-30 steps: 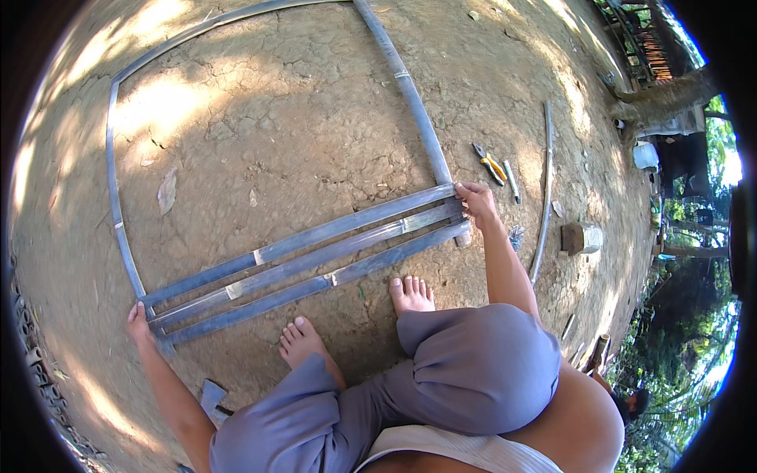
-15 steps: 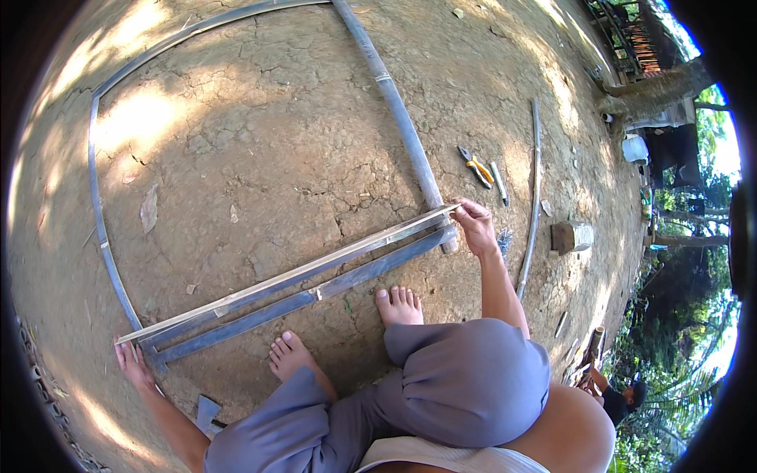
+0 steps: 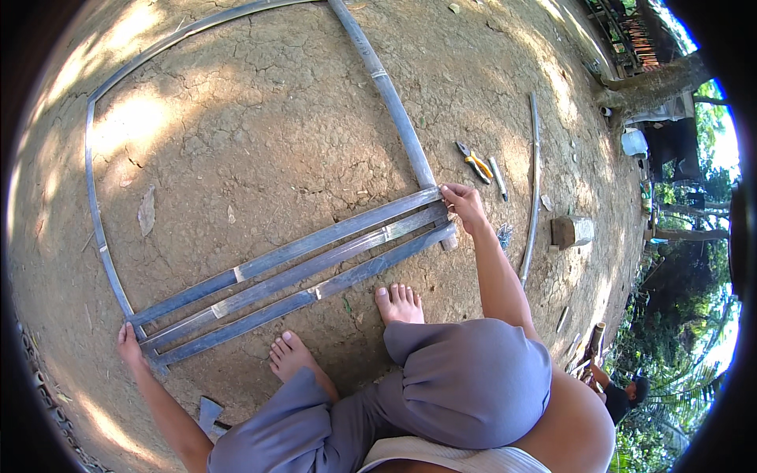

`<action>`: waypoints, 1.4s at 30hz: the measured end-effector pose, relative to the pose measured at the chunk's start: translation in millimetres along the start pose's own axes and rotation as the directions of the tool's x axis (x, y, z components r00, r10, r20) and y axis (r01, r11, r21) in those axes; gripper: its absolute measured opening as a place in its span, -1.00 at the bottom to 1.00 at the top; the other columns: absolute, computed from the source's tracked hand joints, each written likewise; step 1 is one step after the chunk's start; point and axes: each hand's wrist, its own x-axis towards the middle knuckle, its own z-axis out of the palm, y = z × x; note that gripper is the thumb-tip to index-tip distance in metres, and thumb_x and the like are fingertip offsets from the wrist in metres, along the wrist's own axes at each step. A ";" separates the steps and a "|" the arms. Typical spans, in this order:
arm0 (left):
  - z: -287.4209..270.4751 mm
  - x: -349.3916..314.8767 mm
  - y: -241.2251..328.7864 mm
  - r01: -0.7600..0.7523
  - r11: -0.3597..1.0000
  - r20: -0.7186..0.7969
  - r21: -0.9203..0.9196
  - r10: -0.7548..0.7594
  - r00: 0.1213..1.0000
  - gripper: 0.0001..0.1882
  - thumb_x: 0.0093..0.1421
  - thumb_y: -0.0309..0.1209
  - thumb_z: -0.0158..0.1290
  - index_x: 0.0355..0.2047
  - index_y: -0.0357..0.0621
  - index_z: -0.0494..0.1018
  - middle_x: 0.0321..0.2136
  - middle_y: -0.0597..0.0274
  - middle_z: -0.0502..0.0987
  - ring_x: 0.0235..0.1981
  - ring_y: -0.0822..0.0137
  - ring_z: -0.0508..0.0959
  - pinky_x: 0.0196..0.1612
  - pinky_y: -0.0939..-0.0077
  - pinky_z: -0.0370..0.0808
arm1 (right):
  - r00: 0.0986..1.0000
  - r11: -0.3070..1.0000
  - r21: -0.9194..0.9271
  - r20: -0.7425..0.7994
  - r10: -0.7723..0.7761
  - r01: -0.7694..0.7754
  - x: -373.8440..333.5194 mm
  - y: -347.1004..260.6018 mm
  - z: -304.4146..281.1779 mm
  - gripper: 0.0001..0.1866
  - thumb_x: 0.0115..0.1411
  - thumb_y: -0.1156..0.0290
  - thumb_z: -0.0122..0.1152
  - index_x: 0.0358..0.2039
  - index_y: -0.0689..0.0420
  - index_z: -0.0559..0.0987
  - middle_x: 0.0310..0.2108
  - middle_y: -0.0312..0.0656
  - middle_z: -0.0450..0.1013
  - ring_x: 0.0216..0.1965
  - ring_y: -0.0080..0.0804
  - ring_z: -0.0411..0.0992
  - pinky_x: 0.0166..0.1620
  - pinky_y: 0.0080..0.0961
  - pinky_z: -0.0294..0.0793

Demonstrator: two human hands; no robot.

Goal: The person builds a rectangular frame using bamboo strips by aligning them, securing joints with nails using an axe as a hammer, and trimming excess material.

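Note:
A long grey bamboo slat (image 3: 300, 247) lies flat, its dark face up, as the farthest of three roughly parallel slats. My left hand (image 3: 131, 345) holds its left end, and my right hand (image 3: 464, 205) pinches the right end between thumb and fingers. Just nearer to me are the middle slat (image 3: 276, 277) and the nearest slat (image 3: 272, 313), with narrow gaps between them. Their right ends rest across a thick bamboo pole (image 3: 398, 110) that runs away from me. On the left, their ends meet a thin bamboo strip (image 3: 105, 256).
Pliers with yellow-and-black handles (image 3: 475, 163) lie right of the pole beside a slim pale tool (image 3: 497, 179). Farther right are a thin pole (image 3: 535, 181), a wooden block (image 3: 572, 232) and a small wire bundle (image 3: 505, 234). A blade-like tool (image 3: 208, 413) lies near my left knee.
The held slat was tilted with its pale edge up, partly over the middle slat. It has been turned flat and shifted slightly away from me, and both hands moved with it.

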 end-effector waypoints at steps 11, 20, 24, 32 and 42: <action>21.9 -13.9 10.4 0.032 0.993 -0.023 0.117 -0.029 0.999 -0.54 0.35 -0.23 0.15 0.15 -0.26 0.51 0.04 0.18 0.61 0.05 0.33 0.55 0.18 0.42 0.40 | 0.999 0.996 -0.086 -0.047 0.025 -0.029 1.4 -6.3 0.8 -0.68 0.23 0.24 0.39 -0.12 0.20 0.72 -0.41 -0.34 0.58 -0.43 -0.60 0.38 -0.32 -0.56 0.40; 28.8 -14.4 17.5 0.039 0.991 -0.036 0.130 -0.034 0.999 -0.46 0.36 -0.23 0.12 0.23 -0.31 0.41 0.14 0.07 0.54 0.17 0.21 0.49 0.28 0.32 0.31 | 0.996 0.998 0.012 -0.071 -0.053 0.054 3.7 9.8 5.4 -0.73 0.26 0.23 0.36 -0.17 0.16 0.71 -0.39 -0.33 0.59 -0.38 -0.60 0.44 -0.29 -0.51 0.45; 12.2 -6.5 20.6 0.089 0.985 -0.014 0.145 -0.088 0.996 -0.40 0.34 -0.23 0.13 0.29 -0.30 0.34 0.21 0.04 0.48 0.22 0.18 0.45 0.29 0.30 0.29 | 0.992 0.998 0.004 -0.111 -0.056 0.056 -8.8 5.3 19.7 -0.74 0.26 0.24 0.36 -0.20 0.17 0.71 -0.39 -0.31 0.60 -0.40 -0.59 0.45 -0.29 -0.49 0.47; 17.1 1.8 28.0 0.057 0.997 -0.002 0.057 -0.057 0.998 -0.44 0.35 -0.24 0.09 0.27 -0.29 0.37 0.19 0.04 0.50 0.22 0.16 0.45 0.28 0.26 0.30 | 0.993 0.999 -0.027 -0.112 0.023 -0.026 -43.7 12.4 6.5 -0.73 0.27 0.24 0.33 -0.19 0.20 0.71 -0.43 -0.28 0.60 -0.39 -0.56 0.48 -0.29 -0.47 0.49; -3.2 22.5 29.5 -0.002 0.897 -0.077 0.441 0.040 0.996 -0.38 0.29 -0.21 0.11 0.26 -0.36 0.36 0.18 -0.13 0.48 0.18 -0.06 0.48 0.26 0.12 0.35 | 0.971 0.968 -0.252 -0.228 -0.076 0.017 -77.7 21.8 36.8 -0.67 0.21 0.15 0.29 -0.15 0.09 0.73 -0.21 -0.04 0.65 -0.16 -0.15 0.62 -0.05 -0.24 0.56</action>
